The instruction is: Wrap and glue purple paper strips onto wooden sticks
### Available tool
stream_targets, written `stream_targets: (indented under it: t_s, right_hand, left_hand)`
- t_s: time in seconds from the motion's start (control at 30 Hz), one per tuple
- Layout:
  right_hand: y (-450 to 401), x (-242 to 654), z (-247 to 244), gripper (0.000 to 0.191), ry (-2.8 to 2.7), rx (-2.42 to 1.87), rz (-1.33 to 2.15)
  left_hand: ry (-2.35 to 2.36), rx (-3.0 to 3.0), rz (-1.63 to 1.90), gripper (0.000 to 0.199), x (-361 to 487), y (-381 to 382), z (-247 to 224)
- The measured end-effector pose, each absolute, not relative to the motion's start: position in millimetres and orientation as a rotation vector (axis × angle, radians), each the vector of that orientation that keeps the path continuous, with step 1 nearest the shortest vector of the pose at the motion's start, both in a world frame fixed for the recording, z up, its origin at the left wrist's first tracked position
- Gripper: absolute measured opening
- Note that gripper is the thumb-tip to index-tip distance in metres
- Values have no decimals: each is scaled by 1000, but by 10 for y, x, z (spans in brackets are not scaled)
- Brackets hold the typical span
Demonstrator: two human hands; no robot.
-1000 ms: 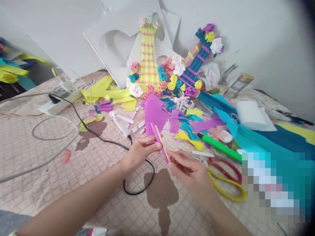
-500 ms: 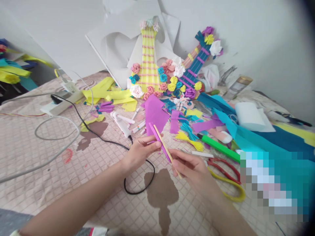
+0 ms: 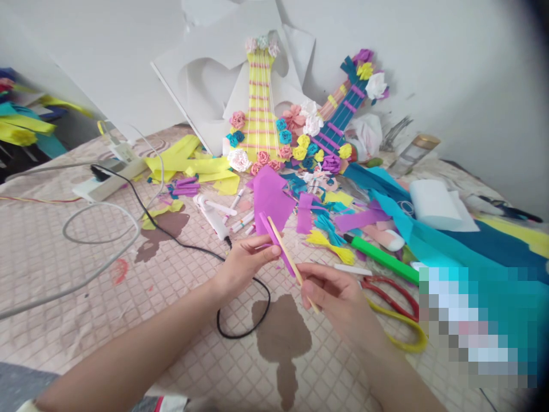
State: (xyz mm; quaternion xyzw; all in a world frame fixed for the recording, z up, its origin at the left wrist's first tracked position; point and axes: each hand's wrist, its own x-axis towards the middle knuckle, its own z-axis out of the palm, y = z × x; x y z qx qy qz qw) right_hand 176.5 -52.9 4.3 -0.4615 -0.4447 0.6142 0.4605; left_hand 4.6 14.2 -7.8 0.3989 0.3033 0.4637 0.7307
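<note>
Several yellow and blue papers (image 3: pixel 26 126) sit heaped at the far left, past the edge of a grid-patterned tabletop (image 3: pixel 38 246). Next along, a grey cable (image 3: pixel 103 268) loops near a white power strip (image 3: pixel 112 182), with a black cord (image 3: pixel 171 244) snaking away from it toward the middle. Yellow paper strips (image 3: pixel 210 166) lie behind the cord, and a white glue gun (image 3: pixel 211 218) rests just beside a few markers (image 3: pixel 242 222).

At center, a person's left hand (image 3: pixel 245 264) pinches a narrow purple strip (image 3: pixel 271 233) between thumb and fingers, slanting it above the tabletop and in front of a purple sheet (image 3: pixel 273 194). Behind, a yellow paper guitar (image 3: pixel 258 123) edged with paper roses stands before white cut-out boards (image 3: pixel 203 66). A thin pale stick (image 3: pixel 283 246) runs alongside the strip; whether the left fingers also grip it cannot be told. The right hand (image 3: pixel 333 290) grasps the stick toward its lower end, fingers bent around it.

Beyond the right hand lies a pinched yellow paper bundle (image 3: pixel 330 246), below a tilted blue guitar (image 3: pixel 337 125) with purple bands. Farther right come a green tool (image 3: pixel 384 257), red-and-yellow-handled scissors (image 3: pixel 412 347), a white roll (image 3: pixel 435 203) and lengths of turquoise paper (image 3: pixel 433 249), partly hidden by a pixelated patch.
</note>
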Motion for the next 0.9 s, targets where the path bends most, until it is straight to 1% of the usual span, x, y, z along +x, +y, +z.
stream_targets:
  t_s: [0.13,0.23,0.33,0.47,0.53,0.63,0.77,0.9]
  right_hand:
    - [-528,1776,27,23,-1068,-1023,1588]
    - [-542,1768,39,22,-1100,-1016,1629]
    - [-570,1746,107,21,-1161,-983,1707]
    - [-582,1737,203,15,-1274,-869,1800]
    - [-566,1755,210,13,-1297,-801,1738]
    - [-529,1785,194,10,-1111,-766,1628]
    - [-480,1779,196,10,-856,-935,1584]
    - [-451,1739,165,10,-807,-1016,1549]
  left_hand:
    - [655,917,1029,20,39,154,-99]
    - [691,900,1040,18,40,157,-107]
    - [722,828,1022,22,42,149,-103]
    - [647,752,969,24,42,117,-63]
    - [607,745,963,21,43,95,-28]
    - [533,759,970,20,45,68,26]
    - [503,778,989,24,40,57,60]
    - [493,775,985,23,39,63,56]
